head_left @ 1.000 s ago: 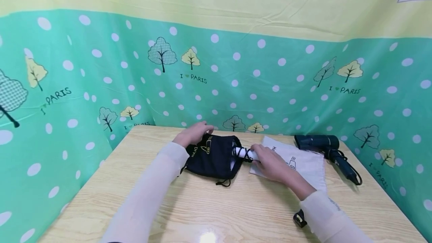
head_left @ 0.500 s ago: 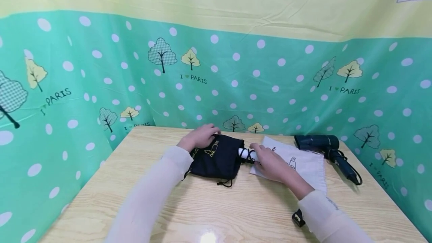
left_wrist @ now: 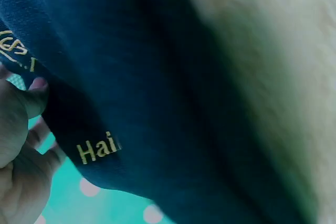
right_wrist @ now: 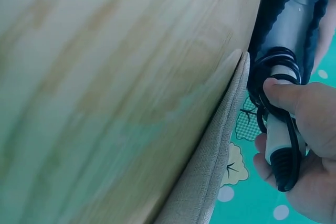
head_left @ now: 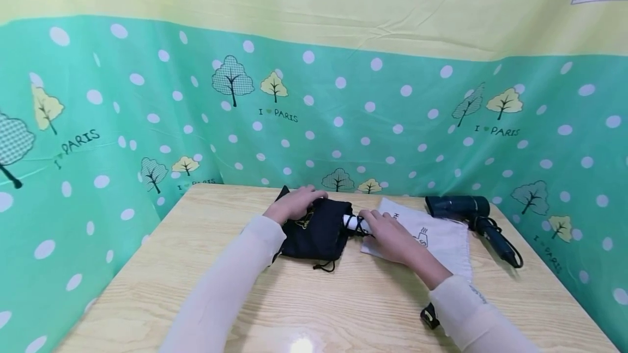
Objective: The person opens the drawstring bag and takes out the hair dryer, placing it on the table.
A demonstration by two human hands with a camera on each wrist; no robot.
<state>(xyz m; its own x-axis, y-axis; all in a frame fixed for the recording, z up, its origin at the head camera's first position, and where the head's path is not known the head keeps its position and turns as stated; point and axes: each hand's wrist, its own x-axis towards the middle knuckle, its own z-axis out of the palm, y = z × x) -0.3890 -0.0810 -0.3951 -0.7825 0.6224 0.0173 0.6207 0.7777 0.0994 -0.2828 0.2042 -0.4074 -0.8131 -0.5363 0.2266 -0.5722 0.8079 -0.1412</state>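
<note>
A black drawstring bag [head_left: 324,233] with gold print lies toward the back middle of the table. My left hand [head_left: 296,203] holds its left part; in the left wrist view the thumb is on the printed face and fingers [left_wrist: 39,132] show at the bag's edge. A white hair dryer [right_wrist: 289,30] sits partly inside the bag's mouth, its body mostly hidden by the cloth. Its handle, wrapped with a black cord [right_wrist: 283,61], sticks out to the right. My right hand [head_left: 392,235] grips that handle, thumb across the cord.
A light grey cloth bag [head_left: 448,238] with a printed dryer picture lies flat, partly under the right hand. Beyond it at the right lies a dark hair dryer [head_left: 458,207] with its cord wrapped. A small black object [head_left: 429,317] shows by the right sleeve. A polka-dot curtain stands behind the table.
My left hand has moved right along the bag, and a corner of the bag now stands up behind it. The bag's mouth has come further over the white dryer. My right hand stays about where it was.
</note>
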